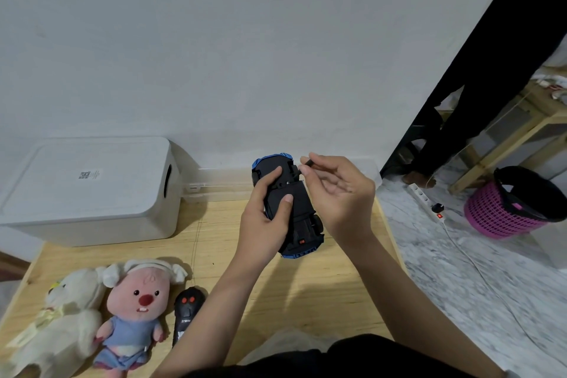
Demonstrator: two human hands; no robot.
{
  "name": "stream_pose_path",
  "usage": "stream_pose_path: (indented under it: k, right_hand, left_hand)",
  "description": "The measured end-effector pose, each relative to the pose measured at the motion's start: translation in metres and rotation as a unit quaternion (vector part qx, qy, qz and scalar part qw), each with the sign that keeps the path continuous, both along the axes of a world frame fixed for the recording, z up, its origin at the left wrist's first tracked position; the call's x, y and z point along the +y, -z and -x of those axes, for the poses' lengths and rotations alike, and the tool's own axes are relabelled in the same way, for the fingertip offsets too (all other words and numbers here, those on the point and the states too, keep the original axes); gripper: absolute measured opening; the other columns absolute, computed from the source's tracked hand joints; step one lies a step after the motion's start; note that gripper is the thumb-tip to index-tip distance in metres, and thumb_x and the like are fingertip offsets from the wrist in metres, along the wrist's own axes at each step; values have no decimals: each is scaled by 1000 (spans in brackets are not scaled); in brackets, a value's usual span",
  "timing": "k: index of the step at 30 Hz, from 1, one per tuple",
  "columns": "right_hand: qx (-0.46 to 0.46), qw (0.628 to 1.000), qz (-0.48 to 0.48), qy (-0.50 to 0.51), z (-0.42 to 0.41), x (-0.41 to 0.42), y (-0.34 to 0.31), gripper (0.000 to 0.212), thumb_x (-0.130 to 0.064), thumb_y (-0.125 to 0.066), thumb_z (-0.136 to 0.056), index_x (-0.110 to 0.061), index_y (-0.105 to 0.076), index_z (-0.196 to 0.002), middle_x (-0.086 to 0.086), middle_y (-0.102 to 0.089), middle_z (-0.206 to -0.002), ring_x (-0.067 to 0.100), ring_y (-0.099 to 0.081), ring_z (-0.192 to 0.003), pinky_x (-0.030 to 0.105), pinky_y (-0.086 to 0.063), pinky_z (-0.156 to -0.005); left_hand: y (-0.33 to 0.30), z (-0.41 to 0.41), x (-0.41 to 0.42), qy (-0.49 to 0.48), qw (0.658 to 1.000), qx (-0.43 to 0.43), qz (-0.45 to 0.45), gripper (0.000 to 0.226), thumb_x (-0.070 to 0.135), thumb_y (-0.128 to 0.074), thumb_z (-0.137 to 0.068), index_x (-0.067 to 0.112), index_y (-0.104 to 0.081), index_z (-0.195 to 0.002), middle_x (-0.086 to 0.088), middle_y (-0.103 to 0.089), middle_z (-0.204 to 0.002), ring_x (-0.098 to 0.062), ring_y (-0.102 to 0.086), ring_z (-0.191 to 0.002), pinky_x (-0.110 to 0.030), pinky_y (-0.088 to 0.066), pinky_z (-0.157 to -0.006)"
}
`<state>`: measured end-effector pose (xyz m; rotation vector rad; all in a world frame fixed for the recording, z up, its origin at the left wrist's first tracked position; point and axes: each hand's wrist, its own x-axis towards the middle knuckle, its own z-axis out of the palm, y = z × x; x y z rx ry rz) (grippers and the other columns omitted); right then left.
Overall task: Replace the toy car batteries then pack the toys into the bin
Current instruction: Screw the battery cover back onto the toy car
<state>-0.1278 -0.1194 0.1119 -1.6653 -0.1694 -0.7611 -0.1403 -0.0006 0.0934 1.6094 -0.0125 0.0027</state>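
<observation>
I hold a blue toy car [302,218] upside down above the wooden table [337,291], its black underside facing me. My left hand [264,224] grips the car from the left, thumb on the underside. My right hand [334,190] pinches a small black part [308,163] between thumb and forefinger, right at the car's far end. A black remote control [187,313] lies on the table at the near left. A white lidded bin [92,190] stands at the back left. I cannot see any batteries.
A pink plush in blue clothes [135,313] and a white plush [61,316] lie at the near left. A clear flat box [221,182] sits against the wall behind the car. On the floor to the right are a power strip [425,199] and a pink basket [506,209].
</observation>
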Motion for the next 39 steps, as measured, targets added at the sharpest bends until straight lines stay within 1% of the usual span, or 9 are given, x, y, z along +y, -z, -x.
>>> stream_pose_path:
  k: [3,7,12,16,21,26,31,36,39]
  right_hand:
    - [-2,1000,1,11,1,2,-2,24,2,-75,-74,-8,-66,-93,11,-69,-88,21,-71,-78,31,-59,-73]
    - [5,999,-24,38,-1,1,-2,25,1,-77,-72,-11,-68,-92,15,-69,-81,25,-69,-74,29,-57,-70]
    - [59,995,-85,14,4,2,-8,33,7,-74,-75,-10,-63,-100,8,-72,-81,17,-71,-78,23,-55,-74]
    - [61,994,-89,-14,7,4,-12,24,9,-73,-75,-8,-64,-91,8,-73,-91,21,-71,-85,26,-56,-78]
    - [40,997,-62,9,7,9,-15,27,5,-76,-73,-13,-67,-90,17,-67,-85,19,-67,-75,25,-56,-73]
    - [50,997,-50,23,8,11,-16,32,8,-70,-77,-19,-68,-92,14,-68,-84,18,-66,-75,23,-55,-73]
    - [13,998,11,63,8,14,-15,16,-1,-76,-74,-8,-69,-87,7,-65,-79,13,-66,-72,26,-57,-68]
    - [30,998,-41,38,8,18,-14,23,4,-75,-75,-9,-68,-94,10,-69,-81,21,-68,-77,26,-56,-74]
    - [36,998,-56,22,11,21,-13,23,7,-73,-76,-6,-67,-94,10,-71,-86,23,-71,-83,32,-57,-79]
  left_hand:
    - [-1,1,0,5,1000,-1,6,45,6,-58,-92,27,-51,-131,17,-60,-118,10,-58,-100,-6,-46,-80]
    - [-2,2,2,-1,1000,-4,7,45,7,-58,-92,27,-51,-132,22,-60,-116,10,-58,-100,-13,-50,-87]
    - [-5,3,6,-9,1000,-5,13,45,8,-57,-92,28,-51,-131,24,-60,-112,8,-60,-98,-21,-53,-88]
    - [-5,5,7,-5,1000,-5,10,45,8,-57,-92,29,-51,-131,23,-60,-113,8,-60,-99,-21,-52,-89]
    - [-5,8,7,7,1000,-13,9,45,6,-57,-92,28,-52,-131,24,-60,-113,8,-59,-100,-14,-50,-85]
    - [-3,10,10,14,1000,-19,2,45,9,-58,-92,30,-52,-130,22,-61,-115,4,-60,-103,-15,-50,-86]
    - [-2,11,13,8,1000,-20,-4,45,9,-58,-91,31,-52,-130,20,-61,-116,5,-59,-103,-16,-50,-87]
    - [-3,11,18,1,1000,-19,-4,45,9,-58,-91,30,-52,-130,24,-61,-114,8,-59,-101,-13,-50,-85]
    - [-3,11,19,-1,1000,-17,2,44,9,-58,-92,30,-52,-130,24,-61,-113,9,-59,-100,-10,-49,-82]
